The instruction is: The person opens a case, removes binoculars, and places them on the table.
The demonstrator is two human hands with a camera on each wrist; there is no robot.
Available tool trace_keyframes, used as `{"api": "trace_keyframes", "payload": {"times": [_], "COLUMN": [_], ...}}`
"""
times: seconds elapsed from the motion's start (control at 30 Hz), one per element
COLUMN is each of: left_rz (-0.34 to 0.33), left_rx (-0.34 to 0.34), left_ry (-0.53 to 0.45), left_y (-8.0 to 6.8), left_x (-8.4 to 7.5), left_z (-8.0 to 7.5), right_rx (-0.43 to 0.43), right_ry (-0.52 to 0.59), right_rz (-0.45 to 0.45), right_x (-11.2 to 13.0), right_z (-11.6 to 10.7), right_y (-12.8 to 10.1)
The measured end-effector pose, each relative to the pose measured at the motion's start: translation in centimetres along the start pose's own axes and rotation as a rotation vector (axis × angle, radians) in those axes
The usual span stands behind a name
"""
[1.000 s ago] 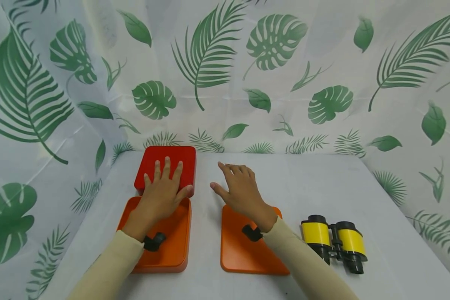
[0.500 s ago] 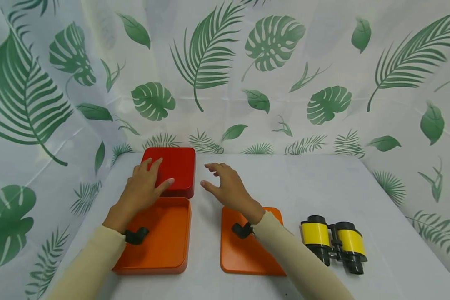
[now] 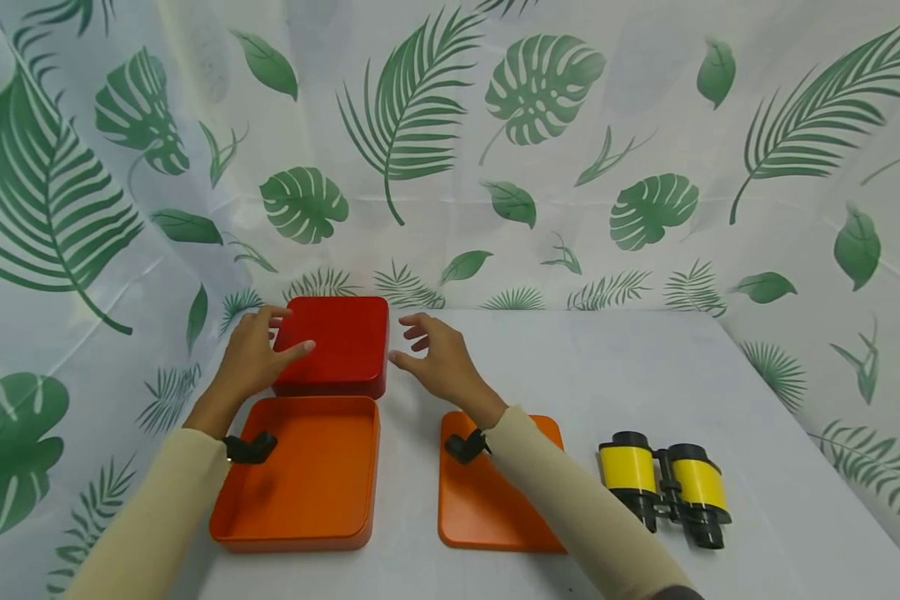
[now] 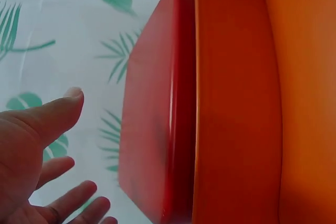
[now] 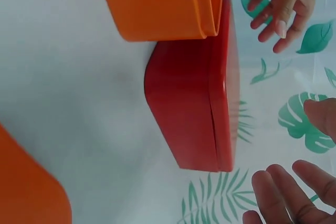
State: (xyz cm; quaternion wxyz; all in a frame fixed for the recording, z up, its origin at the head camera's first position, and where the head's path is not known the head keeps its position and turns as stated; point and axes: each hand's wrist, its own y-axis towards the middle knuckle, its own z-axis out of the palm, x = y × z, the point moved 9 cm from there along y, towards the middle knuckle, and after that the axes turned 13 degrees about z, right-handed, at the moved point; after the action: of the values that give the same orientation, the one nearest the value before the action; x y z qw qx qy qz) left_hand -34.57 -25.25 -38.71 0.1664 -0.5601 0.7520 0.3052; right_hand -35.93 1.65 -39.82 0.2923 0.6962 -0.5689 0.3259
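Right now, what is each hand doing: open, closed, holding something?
Left hand: open, holding nothing, at the left side of the red box.
Right hand: open, holding nothing, just right of the box.

Bare table lies open right of the red box; the orange tray butts against its near edge.

My left hand and right hand are bare; behind the fingers, cream sleeves and black wrist mounts.
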Motion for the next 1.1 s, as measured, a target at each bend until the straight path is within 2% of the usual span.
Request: {"api": "trace_keyframes", "payload": {"times": [0.37, 0.67, 0.93, 1.1], "left_rz": [-0.15, -0.186, -0.224, -0.258], "left_rx": [0.036, 0.066, 0.129, 0.164], "left_ry": [-0.204, -0.284, -0.338, -0.385], "left_y": [0.4, 1.1, 1.8, 1.8], "left_x": [4.2, 5.9, 7.2, 8.4], "left_z": [-0.1, 0.1, 0.8, 1.2], "right_rx": [0.047, 0.063, 0.08, 0.091], "right_ry": [0.111, 0.132, 0.172, 0.198], "right_rz": [0.122, 0.166, 0.306, 0.345], "right_x": [-1.2, -1.7, -3.0, -3.3], "right_z": [1.8, 2.8, 4.0, 4.6], "right_y": [2.2, 3.7, 4.9, 5.6]}}
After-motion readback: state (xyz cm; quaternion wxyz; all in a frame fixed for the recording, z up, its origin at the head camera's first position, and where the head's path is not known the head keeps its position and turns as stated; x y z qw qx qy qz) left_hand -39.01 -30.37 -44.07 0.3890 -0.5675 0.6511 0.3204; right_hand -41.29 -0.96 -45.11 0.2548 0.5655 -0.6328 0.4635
